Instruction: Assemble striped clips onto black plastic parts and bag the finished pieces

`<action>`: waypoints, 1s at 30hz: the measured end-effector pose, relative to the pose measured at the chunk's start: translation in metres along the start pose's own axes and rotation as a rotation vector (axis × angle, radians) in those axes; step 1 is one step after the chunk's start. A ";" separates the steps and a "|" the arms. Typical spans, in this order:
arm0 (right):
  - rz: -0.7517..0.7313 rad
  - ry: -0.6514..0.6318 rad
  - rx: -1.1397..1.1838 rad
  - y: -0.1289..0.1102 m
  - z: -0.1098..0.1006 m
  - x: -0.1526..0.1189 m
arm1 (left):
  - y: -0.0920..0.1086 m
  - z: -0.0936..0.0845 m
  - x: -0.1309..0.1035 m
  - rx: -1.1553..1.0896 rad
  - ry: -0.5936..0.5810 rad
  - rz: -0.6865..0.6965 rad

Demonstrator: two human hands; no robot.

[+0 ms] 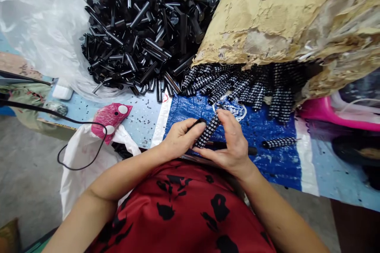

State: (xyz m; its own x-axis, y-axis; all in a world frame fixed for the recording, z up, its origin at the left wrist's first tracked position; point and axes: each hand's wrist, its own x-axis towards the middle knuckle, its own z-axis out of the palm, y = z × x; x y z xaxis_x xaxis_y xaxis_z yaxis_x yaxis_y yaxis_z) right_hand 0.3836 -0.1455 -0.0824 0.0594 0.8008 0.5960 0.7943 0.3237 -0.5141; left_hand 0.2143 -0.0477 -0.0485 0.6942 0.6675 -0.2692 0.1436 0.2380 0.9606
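Note:
My right hand (234, 144) grips a black rod with rows of white squares (209, 131) between thumb and fingers, tilted with its upper end away from me. Close against its lower left side, my left hand (182, 138) is closed on a short black plastic piece (197, 124), pinched under the thumb. Whether the left fingers also touch the rod is hard to make out. Behind the right hand lies a dark stick (252, 150), mostly hidden. One more patterned rod (279, 142) rests on the blue sheet (184, 110) to the right.
A heap of black plastic pieces (148, 43) spills from a clear bag (44, 19) at the back left. Patterned rods (252, 91) pile out of a worn yellow sack (261, 12). A pink pouch (111, 118), a black cord (80, 120) and a pink container (326, 114) are at the sides.

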 end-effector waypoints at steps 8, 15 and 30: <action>-0.106 -0.006 -0.050 -0.016 0.004 0.000 | -0.006 0.015 0.002 -0.119 0.195 0.030; -0.109 -0.054 -0.119 -0.015 0.004 -0.001 | -0.013 0.002 0.005 -0.433 0.068 -0.081; 0.036 -0.292 -0.281 0.003 -0.009 -0.036 | -0.026 -0.073 0.004 0.651 0.202 0.259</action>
State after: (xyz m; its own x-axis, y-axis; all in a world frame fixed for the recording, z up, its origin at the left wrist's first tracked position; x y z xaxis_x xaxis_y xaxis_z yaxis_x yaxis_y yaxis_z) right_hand 0.3891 -0.1779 -0.1003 -0.0514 0.9317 0.3596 0.9316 0.1744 -0.3188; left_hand 0.1614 0.0002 -0.0794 0.6283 0.7776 0.0249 0.4262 -0.3708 0.8252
